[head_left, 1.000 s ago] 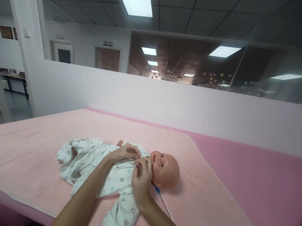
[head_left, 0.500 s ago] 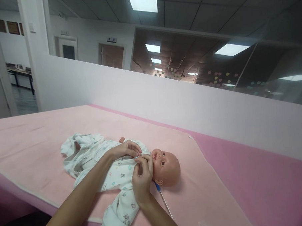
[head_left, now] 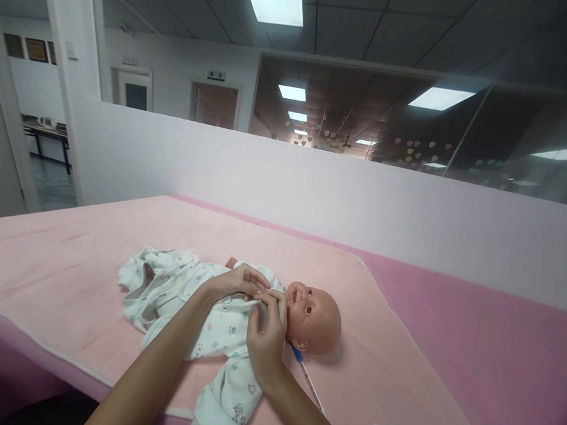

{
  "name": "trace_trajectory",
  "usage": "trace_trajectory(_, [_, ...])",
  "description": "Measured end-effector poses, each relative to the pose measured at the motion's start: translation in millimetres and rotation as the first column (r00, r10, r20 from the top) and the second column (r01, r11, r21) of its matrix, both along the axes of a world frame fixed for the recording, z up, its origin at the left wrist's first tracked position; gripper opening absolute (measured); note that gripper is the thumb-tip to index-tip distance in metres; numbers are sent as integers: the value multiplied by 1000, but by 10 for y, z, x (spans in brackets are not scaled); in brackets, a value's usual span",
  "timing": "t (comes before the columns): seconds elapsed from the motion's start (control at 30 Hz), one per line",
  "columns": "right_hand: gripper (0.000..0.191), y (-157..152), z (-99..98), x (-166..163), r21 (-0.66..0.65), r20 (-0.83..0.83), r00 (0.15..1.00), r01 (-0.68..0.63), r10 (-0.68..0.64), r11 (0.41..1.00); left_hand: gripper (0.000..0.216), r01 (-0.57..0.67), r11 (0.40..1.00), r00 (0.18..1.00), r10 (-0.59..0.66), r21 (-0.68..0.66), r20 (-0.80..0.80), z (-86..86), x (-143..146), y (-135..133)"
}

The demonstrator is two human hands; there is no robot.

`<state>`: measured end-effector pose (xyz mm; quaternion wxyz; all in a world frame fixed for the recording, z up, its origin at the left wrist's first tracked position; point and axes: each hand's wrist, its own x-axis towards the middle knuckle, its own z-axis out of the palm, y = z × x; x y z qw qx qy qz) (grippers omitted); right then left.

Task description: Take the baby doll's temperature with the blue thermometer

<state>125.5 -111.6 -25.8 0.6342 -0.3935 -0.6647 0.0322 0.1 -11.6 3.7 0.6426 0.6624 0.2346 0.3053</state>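
A baby doll (head_left: 316,317) lies on its back on a pink towel (head_left: 79,271), head to the right. It wears a white printed romper (head_left: 208,328). My left hand (head_left: 234,282) rests on the doll's chest with fingers curled, pinching the romper's collar edge just below the chin. My right hand (head_left: 266,335) reaches up from below and pinches the same collar edge beside the doll's neck. The fingertips of both hands meet there.
A thin rod with a blue tip (head_left: 305,374) lies under the doll's head on the towel. A darker pink mat (head_left: 482,348) lies under the towel. A white partition wall (head_left: 358,203) runs behind, with glass above. A doorway opens at far left.
The view has shifted slightly; the doll and hands sit a little further right in the picture. Both hands stay at the collar, fingers working closer together.
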Motion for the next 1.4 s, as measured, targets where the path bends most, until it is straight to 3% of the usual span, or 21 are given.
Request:
trace_trajectory(0.37, [17, -31, -2, -4, 90, -105, 994, 43, -33, 995, 23, 2, 1000, 999, -1, 25, -39, 76, 4, -60])
trace_trajectory(0.9, [16, 14, -33, -1, 42, -127, 991, 49, -43, 998, 30, 65, 988, 995, -55, 138, -79, 74, -20, -44])
trace_trajectory(1.1, [16, 22, -33, -8, 19, -128, 991, 41, -39, 999, 46, 213, 973, 976, -207, 91, -67, 128, -35, -124])
trace_trajectory(1.23, [15, 11, -15, -7, 22, -127, 992, 32, -29, 999, 45, 164, 985, 985, -160, 61, -65, 132, -32, -145])
trace_trajectory(1.4, [17, 6, 8, 3, 23, -113, 994, 6, -3, 1000, 66, 143, 989, 990, -142, 45, -25, 92, -47, -103])
